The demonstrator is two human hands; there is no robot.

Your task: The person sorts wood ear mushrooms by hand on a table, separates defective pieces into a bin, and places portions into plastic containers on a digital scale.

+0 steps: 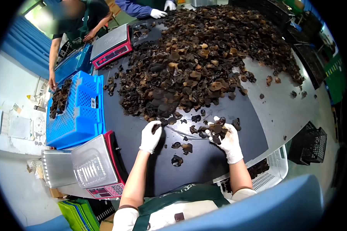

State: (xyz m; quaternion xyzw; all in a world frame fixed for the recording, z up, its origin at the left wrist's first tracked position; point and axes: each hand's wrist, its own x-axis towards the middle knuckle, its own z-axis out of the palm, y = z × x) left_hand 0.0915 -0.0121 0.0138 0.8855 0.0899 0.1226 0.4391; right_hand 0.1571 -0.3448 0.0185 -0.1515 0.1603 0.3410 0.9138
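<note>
My right hand (229, 142), in a white glove, holds several brown-black wood ear mushrooms (218, 131) against its fingers. My left hand (150, 136), gloved as well, has its fingers curled at the near edge of the heap, with a dark wood ear mushroom (164, 122) at the fingertips. A large heap of wood ear mushrooms (189, 69) spreads over the dark mat beyond both hands. Between my hands lie loose pieces, among them a brown one (187, 148) and a dark one with a pale spot (177, 161).
Left of me stands a red scale (108, 186) bearing a clear plastic tray (92, 165). Behind it are a blue crate (90, 115) and a second scale (112, 56). A white basket (279, 165) sits below the table edge at right. Two other people work across the table.
</note>
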